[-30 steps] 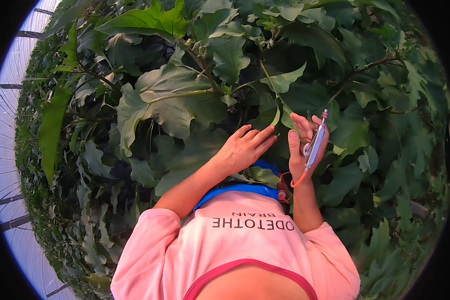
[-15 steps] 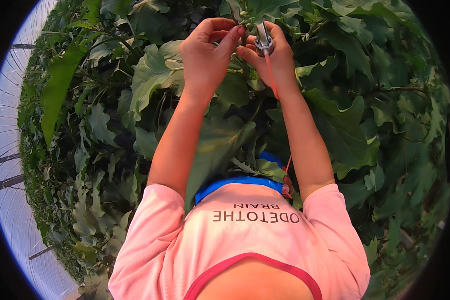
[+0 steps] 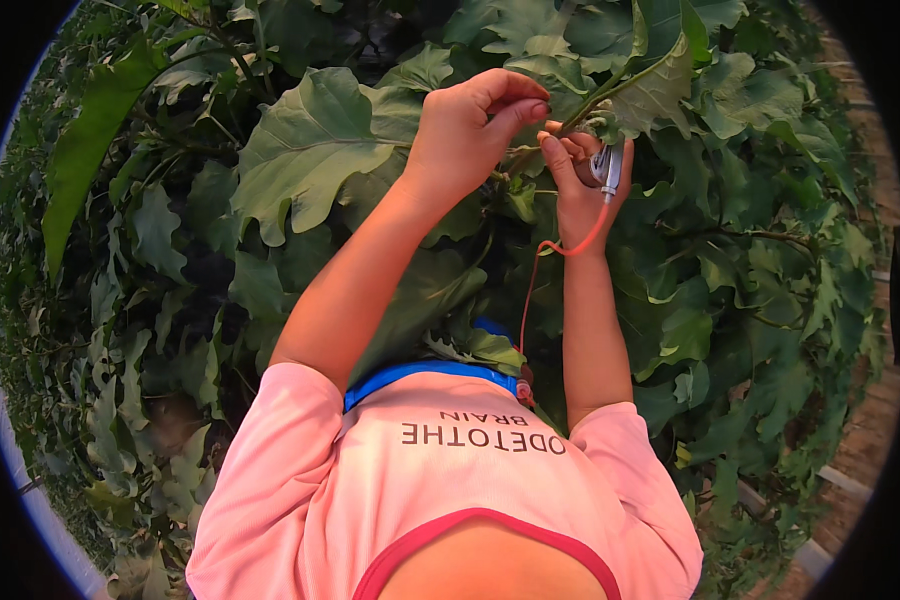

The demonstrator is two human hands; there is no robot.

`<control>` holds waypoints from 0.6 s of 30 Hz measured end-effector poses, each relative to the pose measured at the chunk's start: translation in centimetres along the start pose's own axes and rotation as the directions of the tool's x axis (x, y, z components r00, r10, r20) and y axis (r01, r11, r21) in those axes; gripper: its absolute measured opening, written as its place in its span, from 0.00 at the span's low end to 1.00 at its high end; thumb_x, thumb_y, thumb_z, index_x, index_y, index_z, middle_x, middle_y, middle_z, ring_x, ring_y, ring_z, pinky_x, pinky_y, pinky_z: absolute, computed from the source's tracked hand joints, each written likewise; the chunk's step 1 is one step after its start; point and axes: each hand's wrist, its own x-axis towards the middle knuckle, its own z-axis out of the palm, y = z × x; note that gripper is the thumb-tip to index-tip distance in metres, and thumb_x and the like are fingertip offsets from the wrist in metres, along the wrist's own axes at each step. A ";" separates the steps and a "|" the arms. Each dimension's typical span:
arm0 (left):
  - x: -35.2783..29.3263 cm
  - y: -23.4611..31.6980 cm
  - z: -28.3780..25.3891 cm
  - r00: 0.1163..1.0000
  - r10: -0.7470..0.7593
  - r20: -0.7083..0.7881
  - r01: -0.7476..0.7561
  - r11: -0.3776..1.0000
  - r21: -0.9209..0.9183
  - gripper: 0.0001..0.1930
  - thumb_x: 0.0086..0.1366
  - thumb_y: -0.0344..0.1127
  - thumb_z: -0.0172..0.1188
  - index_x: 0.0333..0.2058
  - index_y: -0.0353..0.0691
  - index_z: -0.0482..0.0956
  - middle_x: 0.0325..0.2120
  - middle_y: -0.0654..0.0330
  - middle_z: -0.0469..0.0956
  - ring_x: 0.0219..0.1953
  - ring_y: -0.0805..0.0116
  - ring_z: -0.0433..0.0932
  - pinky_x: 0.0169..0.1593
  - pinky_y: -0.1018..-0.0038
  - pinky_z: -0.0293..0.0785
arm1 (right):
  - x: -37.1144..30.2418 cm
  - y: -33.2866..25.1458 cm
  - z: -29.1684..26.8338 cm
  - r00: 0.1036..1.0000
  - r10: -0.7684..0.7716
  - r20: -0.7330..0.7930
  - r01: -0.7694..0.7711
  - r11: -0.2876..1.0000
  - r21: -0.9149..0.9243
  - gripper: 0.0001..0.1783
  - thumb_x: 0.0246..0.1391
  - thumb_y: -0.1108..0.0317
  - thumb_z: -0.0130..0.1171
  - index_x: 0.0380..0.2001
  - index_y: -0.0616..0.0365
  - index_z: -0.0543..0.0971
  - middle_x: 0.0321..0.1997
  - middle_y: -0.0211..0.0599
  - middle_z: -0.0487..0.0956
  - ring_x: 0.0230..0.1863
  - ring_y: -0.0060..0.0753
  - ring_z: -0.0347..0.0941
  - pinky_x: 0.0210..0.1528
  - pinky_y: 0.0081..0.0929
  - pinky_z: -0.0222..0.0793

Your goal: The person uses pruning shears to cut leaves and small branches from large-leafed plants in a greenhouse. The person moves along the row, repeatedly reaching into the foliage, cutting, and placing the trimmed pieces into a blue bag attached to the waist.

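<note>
My left hand is closed, with thumb and fingertips pinched together beside a leafy stem. Whatever may be in the pinch is too small to make out. My right hand curls round a silver metal tool, whose kind I cannot tell. A reddish tube or cord hangs from the tool's lower end, bends over my wrist and runs down to my waist. Thumb and fingertips of my right hand are close to the green stem, which leans up to the right with broad, lobed leaves on it.
Dense foliage surrounds both arms. A large leaf spreads left of my left hand, and a long leaf hangs at the far left. A blue band shows at my waist. Brown ground lies along the right edge.
My hands have moved apart and lower right relative to the plant. The tool has tilted, and its cord now loops. The stem leans right, and the view has swung right.
</note>
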 end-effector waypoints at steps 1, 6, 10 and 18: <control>-0.1 -0.3 -0.2 1.000 -0.019 -0.013 0.018 0.997 -0.074 0.09 0.68 0.32 0.64 0.44 0.34 0.83 0.34 0.60 0.87 0.38 0.72 0.86 0.41 0.77 0.80 | 0.6 -0.2 0.0 1.000 -0.016 -0.007 0.015 0.996 -0.085 0.35 0.53 0.78 0.71 0.58 0.64 0.62 0.44 0.44 0.84 0.42 0.27 0.81 0.43 0.21 0.77; -0.9 0.1 -0.7 0.999 0.015 0.033 -0.014 0.999 -0.045 0.11 0.70 0.32 0.61 0.49 0.37 0.82 0.37 0.56 0.86 0.41 0.69 0.85 0.44 0.76 0.79 | 6.0 1.2 1.2 1.000 -0.020 0.002 0.020 0.974 -0.224 0.32 0.50 0.74 0.73 0.55 0.64 0.67 0.41 0.40 0.84 0.36 0.23 0.80 0.38 0.17 0.75; -0.7 0.3 -1.8 0.984 0.179 0.024 -0.180 0.956 0.233 0.14 0.71 0.30 0.57 0.54 0.39 0.80 0.46 0.52 0.81 0.47 0.65 0.81 0.49 0.73 0.76 | 6.9 0.8 4.5 0.970 0.132 0.204 -0.074 0.960 -0.271 0.29 0.51 0.79 0.68 0.54 0.64 0.67 0.41 0.42 0.83 0.37 0.27 0.82 0.39 0.26 0.81; -4.5 -1.1 -4.4 0.826 -0.029 -0.563 -0.107 0.973 -0.206 0.23 0.64 0.19 0.59 0.59 0.36 0.72 0.49 0.56 0.69 0.52 0.68 0.72 0.56 0.74 0.72 | 3.4 0.4 5.7 0.814 0.223 0.537 -0.235 0.971 -0.046 0.28 0.56 0.81 0.62 0.60 0.62 0.67 0.50 0.44 0.82 0.46 0.31 0.83 0.48 0.26 0.79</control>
